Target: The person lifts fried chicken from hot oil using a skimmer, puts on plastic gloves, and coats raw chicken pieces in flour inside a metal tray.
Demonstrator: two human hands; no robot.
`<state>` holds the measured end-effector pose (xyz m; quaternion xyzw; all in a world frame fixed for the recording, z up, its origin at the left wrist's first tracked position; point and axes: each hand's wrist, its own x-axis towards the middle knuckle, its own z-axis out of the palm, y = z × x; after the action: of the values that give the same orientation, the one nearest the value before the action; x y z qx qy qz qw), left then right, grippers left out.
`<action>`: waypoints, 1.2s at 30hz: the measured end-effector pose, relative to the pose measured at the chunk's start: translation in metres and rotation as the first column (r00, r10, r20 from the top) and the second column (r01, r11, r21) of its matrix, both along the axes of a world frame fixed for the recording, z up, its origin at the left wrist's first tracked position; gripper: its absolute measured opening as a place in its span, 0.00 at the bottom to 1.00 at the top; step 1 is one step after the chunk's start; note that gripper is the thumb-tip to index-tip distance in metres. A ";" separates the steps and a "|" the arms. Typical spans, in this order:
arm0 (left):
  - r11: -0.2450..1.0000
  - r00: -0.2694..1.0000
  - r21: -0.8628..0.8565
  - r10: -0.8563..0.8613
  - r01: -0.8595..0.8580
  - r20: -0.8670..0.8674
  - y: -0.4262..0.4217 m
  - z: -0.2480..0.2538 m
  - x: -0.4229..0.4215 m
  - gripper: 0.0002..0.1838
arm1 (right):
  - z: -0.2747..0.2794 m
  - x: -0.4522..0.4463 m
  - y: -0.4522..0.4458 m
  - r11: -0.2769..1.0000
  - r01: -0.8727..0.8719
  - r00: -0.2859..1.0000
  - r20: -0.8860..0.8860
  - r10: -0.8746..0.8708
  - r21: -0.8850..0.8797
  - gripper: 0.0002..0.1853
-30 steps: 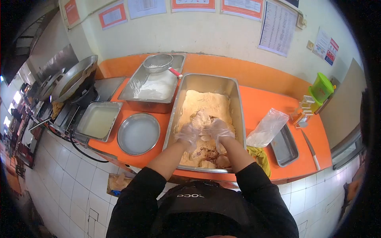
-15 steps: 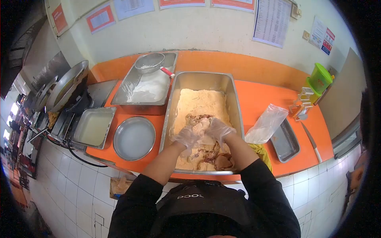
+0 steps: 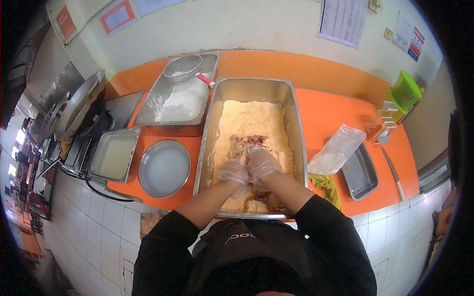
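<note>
Meat (image 3: 255, 140) in one pan (image 3: 254, 89), one sieve (image 3: 182, 68) nearby

I am stretching both forearms (image 3: 208, 203) over the near end of the large metal pan (image 3: 256, 91), and they are slanting inward. My left hand (image 3: 234, 171) and right hand (image 3: 263, 163) are staying close together around the pan's middle, the right one lying slightly nearer its far end. I am wearing clear gloves (wrinkling at my wrists). My fingers are pointing toward the pan's far end, partly hidden. Black sleeves (image 3: 165, 244) are covering my upper arms.
</note>
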<state>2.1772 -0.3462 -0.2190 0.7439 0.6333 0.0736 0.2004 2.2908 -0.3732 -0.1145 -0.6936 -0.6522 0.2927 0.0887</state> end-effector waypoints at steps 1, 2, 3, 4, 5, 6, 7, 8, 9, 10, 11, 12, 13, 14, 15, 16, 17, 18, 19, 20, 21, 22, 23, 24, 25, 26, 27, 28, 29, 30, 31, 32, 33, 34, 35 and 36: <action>0.999 1.000 -0.042 -0.001 0.000 -0.022 0.000 0.001 0.000 0.18 | -0.006 0.001 0.001 0.994 -0.098 0.993 0.066 0.095 0.054 0.12; 0.995 0.993 -0.065 -0.078 0.073 -0.091 -0.001 0.004 -0.002 0.18 | -0.015 0.004 0.002 0.974 -0.200 0.973 0.137 0.186 0.101 0.12; 0.986 0.976 -0.086 -0.153 0.141 -0.155 -0.001 0.010 -0.003 0.18 | -0.017 0.005 0.002 0.941 -0.305 0.938 0.215 0.271 0.146 0.11; 0.993 0.983 -0.045 -0.115 0.110 -0.142 -0.001 0.019 -0.002 0.19 | -0.014 0.006 0.003 0.954 -0.252 0.960 0.166 0.225 0.164 0.11; 0.997 0.989 -0.004 -0.079 0.079 -0.127 -0.003 0.028 0.000 0.20 | -0.008 0.006 0.003 0.964 -0.197 0.977 0.117 0.178 0.180 0.11; 0.998 0.993 0.041 -0.045 0.050 -0.111 -0.002 0.034 0.001 0.21 | 0.000 0.007 0.004 0.971 -0.139 0.990 0.066 0.128 0.196 0.11; 0.996 0.945 -0.087 0.063 -0.037 0.321 0.001 0.036 -0.004 0.22 | 0.007 0.010 0.008 0.940 -0.181 0.980 0.130 0.148 0.291 0.11; 0.970 0.708 -0.237 0.205 -0.055 0.676 0.002 0.037 -0.015 0.22 | 0.014 0.014 0.013 0.898 -0.228 0.967 0.197 0.162 0.377 0.11; 0.922 0.431 -0.384 0.324 0.057 0.842 0.003 0.042 -0.022 0.23 | 0.019 0.018 0.018 0.846 -0.283 0.947 0.268 0.174 0.451 0.11; 0.843 0.129 -0.504 0.488 0.187 0.863 0.003 0.051 -0.029 0.23 | 0.021 0.020 0.022 0.775 -0.365 0.929 0.253 0.270 0.516 0.11; 0.728 -0.046 -0.562 0.626 0.393 0.779 -0.001 0.063 -0.036 0.22 | 0.020 0.021 0.026 0.692 -0.436 0.899 0.242 0.365 0.575 0.12; 0.596 -0.183 -0.540 0.755 0.594 0.630 -0.005 0.073 -0.040 0.22 | 0.017 0.022 0.031 0.598 -0.496 0.856 0.239 0.459 0.630 0.13; 0.611 -0.196 -0.572 0.758 0.547 0.622 -0.007 0.075 -0.039 0.21 | 0.007 0.021 0.034 0.531 -0.568 0.804 0.288 0.520 0.628 0.12; 0.624 -0.209 -0.601 0.760 0.499 0.616 -0.008 0.077 -0.036 0.21 | -0.010 0.018 0.035 0.459 -0.634 0.746 0.337 0.574 0.623 0.11; 0.633 -0.222 -0.629 0.762 0.451 0.608 -0.008 0.077 -0.034 0.20 | -0.014 0.017 0.036 0.382 -0.694 0.682 0.387 0.621 0.611 0.11; 0.676 -0.181 -0.647 0.728 0.354 0.661 -0.005 0.073 -0.035 0.19 | -0.011 0.021 0.044 0.516 -0.695 0.691 0.271 0.670 0.500 0.11; 0.712 -0.131 -0.654 0.696 0.254 0.706 0.000 0.064 -0.035 0.18 | -0.003 0.027 0.058 0.628 -0.688 0.708 0.148 0.690 0.364 0.12; 0.743 -0.071 -0.652 0.666 0.153 0.742 0.005 0.053 -0.036 0.18 | 0.006 0.033 0.071 0.713 -0.670 0.732 0.023 0.681 0.206 0.14; 0.733 -0.110 -0.663 0.679 0.151 0.726 0.013 0.037 -0.037 0.17 | 0.010 0.044 0.095 0.846 -0.506 0.861 0.150 0.486 0.169 0.15; 0.721 -0.141 -0.677 0.693 0.147 0.707 0.019 0.017 -0.041 0.17 | 0.002 0.055 0.119 0.938 -0.307 0.927 0.272 0.257 0.162 0.17; 0.709 -0.169 -0.690 0.705 0.144 0.689 0.023 0.007 -0.043 0.17 | -0.017 0.067 0.137 0.947 -0.320 0.833 0.465 0.300 -0.037 0.19; 0.721 -0.180 -0.686 0.690 0.093 0.701 0.018 0.013 -0.041 0.14 | -0.036 0.076 0.153 0.931 -0.281 0.694 0.620 0.366 -0.234 0.22; 0.731 -0.190 -0.681 0.675 0.041 0.713 0.009 0.026 -0.039 0.11 | -0.057 0.078 0.154 0.894 -0.306 0.647 0.618 0.447 -0.327 0.24; 0.742 -0.201 -0.671 0.655 -0.011 0.728 0.006 0.034 -0.038 0.08 | -0.062 0.077 0.150 0.851 -0.325 0.595 0.609 0.524 -0.413 0.27; 0.760 -0.145 -0.650 0.642 -0.001 0.752 0.011 0.033 -0.040 0.08 | -0.060 0.080 0.155 0.854 -0.354 0.585 0.622 0.520 -0.381 0.26; 0.774 -0.091 -0.633 0.632 0.009 0.770 0.015 0.028 -0.043 0.07 | -0.058 0.085 0.158 0.853 -0.383 0.573 0.633 0.521 -0.356 0.26; 0.784 -0.037 -0.620 0.621 0.020 0.783 0.016 0.025 -0.045 0.06 | -0.051 0.088 0.158 0.848 -0.412 0.560 0.641 0.524 -0.333 0.25; 0.785 -0.027 -0.620 0.620 0.007 0.784 0.013 0.030 -0.045 0.08 | -0.045 0.089 0.156 0.841 -0.441 0.549 0.647 0.529 -0.313 0.24; 0.785 -0.015 -0.620 0.620 -0.005 0.785 0.008 0.038 -0.045 0.11 | -0.041 0.090 0.155 0.833 -0.469 0.539 0.652 0.533 -0.294 0.24; 0.786 -0.006 -0.618 0.618 -0.016 0.786 0.006 0.042 -0.044 0.14 | -0.039 0.089 0.158 0.824 -0.495 0.527 0.660 0.536 -0.274 0.23; 0.800 -0.013 -0.599 0.599 0.027 0.800 0.013 0.024 -0.045 0.14 | -0.047 0.087 0.174 0.842 -0.486 0.646 0.553 0.526 -0.234 0.20; 0.812 -0.023 -0.580 0.583 0.070 0.812 0.029 -0.014 -0.048 0.15 | -0.057 0.083 0.187 0.860 -0.469 0.746 0.430 0.508 -0.201 0.18; 0.820 -0.035 -0.561 0.567 0.112 0.823 0.047 -0.054 -0.052 0.16 | -0.045 0.073 0.167 0.841 -0.536 0.799 0.274 0.535 -0.078 0.17; 0.909 0.276 -0.410 0.376 0.077 0.885 0.072 -0.103 -0.063 0.16 | -0.020 0.058 0.136 0.819 -0.571 0.819 0.106 0.564 0.055 0.17; 0.961 0.585 -0.276 0.215 0.017 0.782 0.070 -0.093 -0.064 0.17 | 0.007 0.043 0.110 0.850 -0.524 0.848 0.121 0.516 0.045 0.17; 0.987 0.816 -0.153 0.119 -0.038 0.566 0.063 -0.067 -0.059 0.18 | 0.034 0.028 0.086 0.880 -0.474 0.875 0.135 0.466 0.037 0.18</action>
<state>2.1183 -0.2831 -0.2857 0.6452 0.5772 0.2592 0.4282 2.3191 -0.2875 -0.0802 -0.5274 -0.8151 0.2398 -0.0010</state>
